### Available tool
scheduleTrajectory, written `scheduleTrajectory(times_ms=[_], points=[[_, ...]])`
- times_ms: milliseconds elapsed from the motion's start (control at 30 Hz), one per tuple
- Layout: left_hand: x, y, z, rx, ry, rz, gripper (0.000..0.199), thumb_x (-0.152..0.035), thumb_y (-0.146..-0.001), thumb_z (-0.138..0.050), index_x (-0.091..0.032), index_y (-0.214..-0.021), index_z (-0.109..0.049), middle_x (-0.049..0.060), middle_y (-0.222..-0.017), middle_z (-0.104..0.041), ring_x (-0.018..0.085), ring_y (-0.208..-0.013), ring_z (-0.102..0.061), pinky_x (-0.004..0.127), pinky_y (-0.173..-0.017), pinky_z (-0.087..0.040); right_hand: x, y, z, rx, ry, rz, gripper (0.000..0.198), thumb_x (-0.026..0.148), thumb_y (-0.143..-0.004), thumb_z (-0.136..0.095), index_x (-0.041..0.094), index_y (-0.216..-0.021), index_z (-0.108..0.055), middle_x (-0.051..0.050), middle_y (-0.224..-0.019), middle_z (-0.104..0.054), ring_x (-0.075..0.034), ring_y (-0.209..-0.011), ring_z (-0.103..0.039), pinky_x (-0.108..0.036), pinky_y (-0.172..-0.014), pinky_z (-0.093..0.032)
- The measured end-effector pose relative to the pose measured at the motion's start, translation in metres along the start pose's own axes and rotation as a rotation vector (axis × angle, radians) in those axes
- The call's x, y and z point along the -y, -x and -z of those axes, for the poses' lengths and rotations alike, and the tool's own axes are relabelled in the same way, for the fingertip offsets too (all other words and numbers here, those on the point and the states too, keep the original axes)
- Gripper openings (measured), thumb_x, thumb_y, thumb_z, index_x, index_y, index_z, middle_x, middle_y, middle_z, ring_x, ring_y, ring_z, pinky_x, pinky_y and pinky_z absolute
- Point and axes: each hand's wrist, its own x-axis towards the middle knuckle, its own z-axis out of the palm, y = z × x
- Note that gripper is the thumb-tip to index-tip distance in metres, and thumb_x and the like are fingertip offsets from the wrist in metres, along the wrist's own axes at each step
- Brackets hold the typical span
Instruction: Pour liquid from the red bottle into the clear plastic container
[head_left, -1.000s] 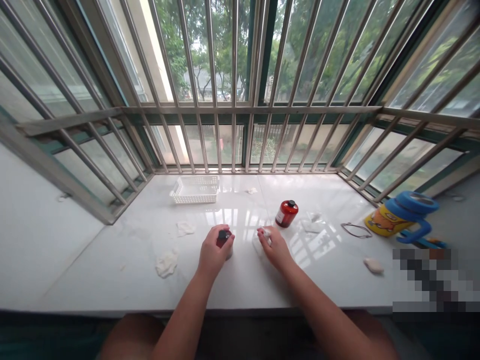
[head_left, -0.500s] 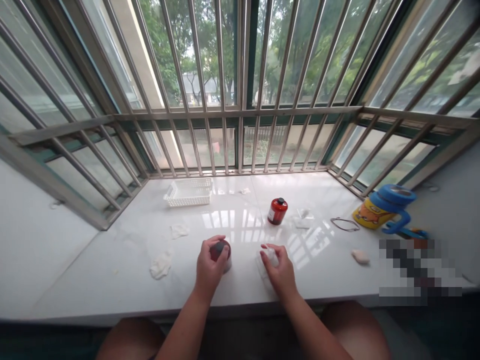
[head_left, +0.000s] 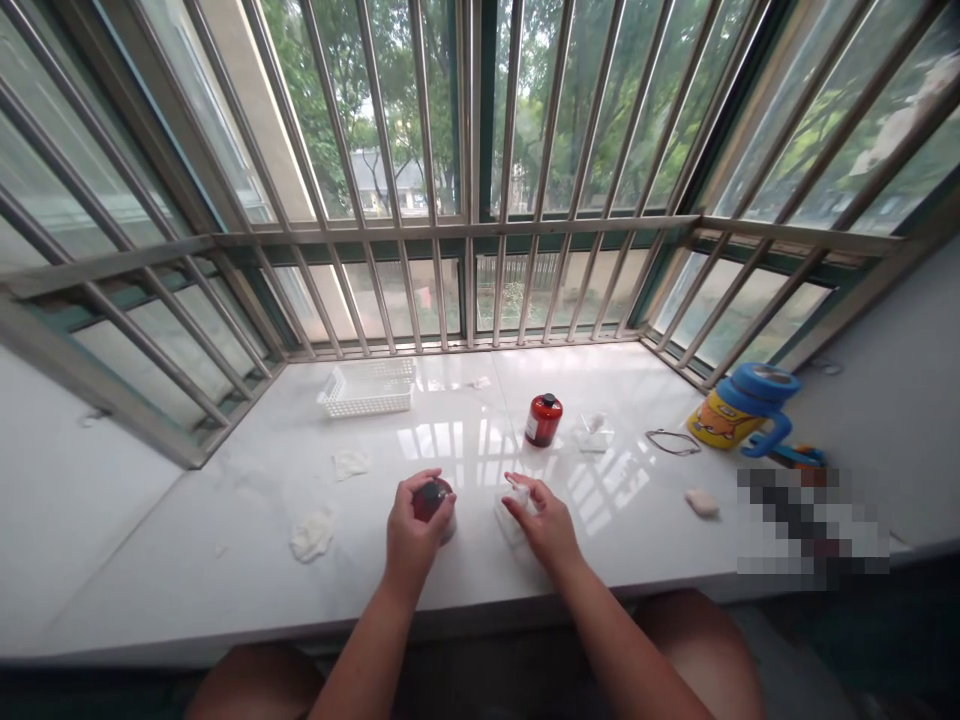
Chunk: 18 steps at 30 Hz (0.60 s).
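My left hand is wrapped round a dark red bottle with a black cap, which stands upright near the counter's front edge. To its right, my right hand has its thumb and fingers curled about a small white wad. Under that wad lies a clear, flat piece, partly covered by the fingers; its kind cannot be made out. Beyond my hands stands a second red bottle, also black-capped. Beside it is another clear flat piece with a white lump.
A white plastic basket sits at the back left. Crumpled white tissues lie on the left. At right are a thin cord loop, a beige lump and a blue-yellow mug. Metal bars line the window behind.
The view has shifted slightly, moving everything a little to the left. My right fingers are a bit more spread around the white wad. My left hand keeps its hold on the bottle.
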Motion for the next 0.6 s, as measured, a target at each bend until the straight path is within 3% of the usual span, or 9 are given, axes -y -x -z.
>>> scheduleTrajectory(times_ms=[167, 333, 467, 600], points=[[0.001, 0.002, -0.005, -0.043, 0.084, 0.048, 0.041, -0.041, -0.086, -0.082, -0.024, -0.113, -0.056, 0.013, -0.132, -0.073, 0.028, -0.121, -0.071, 0.053, -0.107, -0.057, 0.002, -0.002, 0.006, 0.044, 0.036, 0.015, 0.049, 0.059, -0.092, -0.076, 0.031, -0.132, -0.076, -0.010, -0.143, -0.071, -0.035, -0.129, -0.070, -0.056, -0.114, -0.055], [0.000, 0.002, -0.004, -0.022, 0.054, 0.070, 0.045, -0.043, -0.086, -0.082, -0.023, -0.121, -0.061, 0.013, -0.130, -0.073, 0.028, -0.116, -0.072, 0.050, -0.103, -0.059, 0.000, -0.001, 0.004, 0.027, 0.046, 0.018, 0.048, 0.057, -0.091, -0.077, 0.031, -0.132, -0.075, -0.009, -0.141, -0.072, -0.034, -0.129, -0.070, -0.055, -0.115, -0.054], [0.001, 0.001, -0.003, -0.022, 0.057, 0.067, 0.045, -0.043, -0.086, -0.082, -0.023, -0.122, -0.063, 0.012, -0.128, -0.073, 0.027, -0.114, -0.072, 0.046, -0.100, -0.060, -0.003, 0.004, -0.003, -0.044, -0.011, -0.043, 0.038, 0.058, -0.088, -0.081, 0.029, -0.107, -0.066, -0.010, -0.143, -0.071, -0.032, -0.130, -0.070, -0.055, -0.112, -0.056], [0.003, 0.002, -0.002, -0.016, 0.047, 0.052, 0.044, -0.043, -0.087, -0.081, -0.023, -0.123, -0.064, 0.011, -0.128, -0.073, 0.027, -0.114, -0.072, 0.047, -0.102, -0.059, -0.006, 0.007, -0.007, -0.080, -0.073, -0.081, 0.046, 0.058, -0.086, -0.083, 0.028, -0.084, -0.048, -0.011, -0.144, -0.070, -0.032, -0.129, -0.070, -0.053, -0.111, -0.056]])
